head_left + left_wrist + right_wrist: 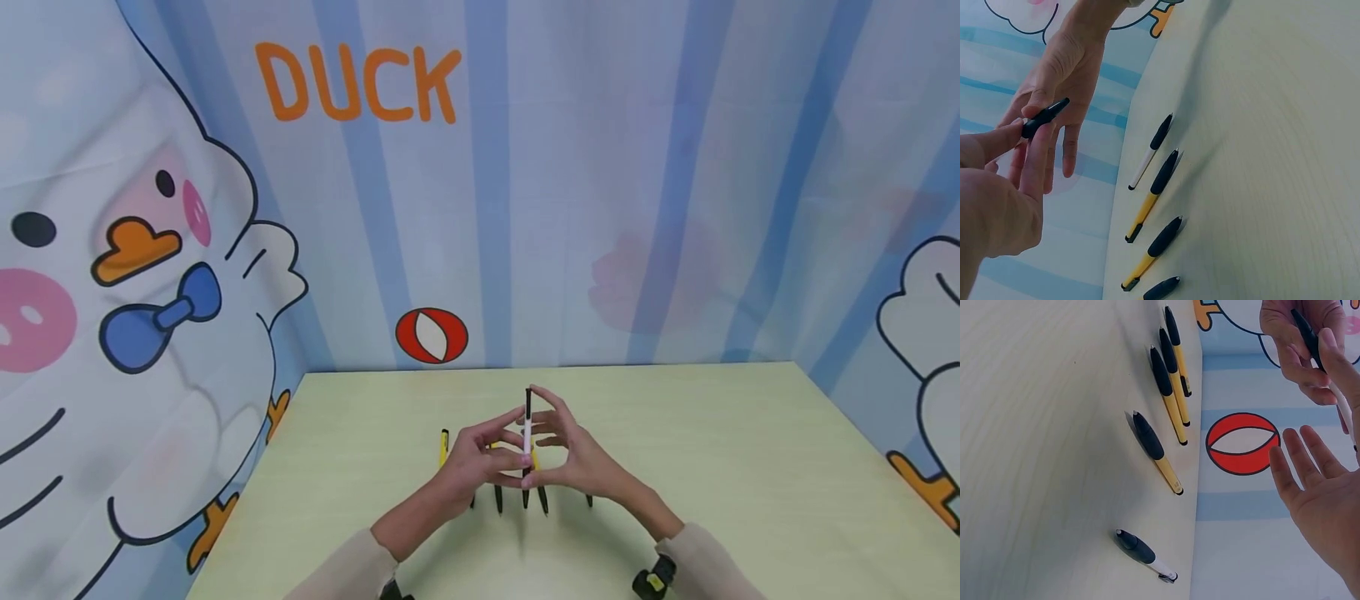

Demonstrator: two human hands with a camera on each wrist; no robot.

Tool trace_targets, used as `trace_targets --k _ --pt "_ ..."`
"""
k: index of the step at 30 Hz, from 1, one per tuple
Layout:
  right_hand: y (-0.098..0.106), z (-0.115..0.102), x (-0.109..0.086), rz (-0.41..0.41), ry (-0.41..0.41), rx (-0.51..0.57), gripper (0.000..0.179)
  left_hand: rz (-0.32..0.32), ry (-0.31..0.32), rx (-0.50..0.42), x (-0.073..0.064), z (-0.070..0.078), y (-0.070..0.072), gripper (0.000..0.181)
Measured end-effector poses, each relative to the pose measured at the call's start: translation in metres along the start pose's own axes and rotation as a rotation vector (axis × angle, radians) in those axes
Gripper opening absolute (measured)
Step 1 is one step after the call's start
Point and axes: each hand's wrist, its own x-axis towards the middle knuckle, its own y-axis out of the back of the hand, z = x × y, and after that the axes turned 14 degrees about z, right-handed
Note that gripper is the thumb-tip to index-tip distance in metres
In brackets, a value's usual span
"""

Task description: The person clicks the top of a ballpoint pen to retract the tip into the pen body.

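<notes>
White pen (pixel 527 429): left hand (pixel 480 458) and right hand (pixel 573 450), both grips narrow, holding it.
Best held steady, clear of loose pens (pixel 1156 450), tip toward desk's (pixel 675 425) near edge.

A small booth-like nook with a children's theme, screened off by printed cloth (pixel 555 208); what kind of building lies beyond is hidden. The pale blue striped cloth, softly creased, hangs behind and on both sides of a light wood-grain table (pixel 360 417). It carries a large white cartoon duck (pixel 135 350), the word DUCK (pixel 348 83) in orange, and a red-and-white ball (pixel 452 333).
</notes>
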Motion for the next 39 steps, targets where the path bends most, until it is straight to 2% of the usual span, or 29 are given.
trace_targets --k 5,11,18,21,26,39 --pt "0.003 -0.004 -0.002 -0.003 -0.007 0.012 0.115 -0.012 -0.006 0.013 -0.001 0.003 -0.002 0.067" --pt "0.004 -0.007 -0.003 -0.006 0.013 -0.057 0.108 0.016 0.004 0.069 -0.004 0.005 0.0 0.069" --pt "0.014 0.002 -0.007 0.014 0.024 -0.081 0.063 0.07 0.029 0.109 -0.004 0.005 0.009 0.067" --pt "0.02 0.007 -0.01 0.027 -0.007 -0.058 0.054 0.089 0.036 0.122 -0.004 0.003 0.014 0.066" --pt "0.032 0.013 -0.018 0.039 -0.059 -0.019 0.05 0.116 0.047 0.145 -0.006 0.001 0.024 0.067" --pt "0.066 0.017 -0.03 0.076 -0.075 -0.075 0.046 0.221 0.077 0.223 -0.013 0.004 0.054 0.069"
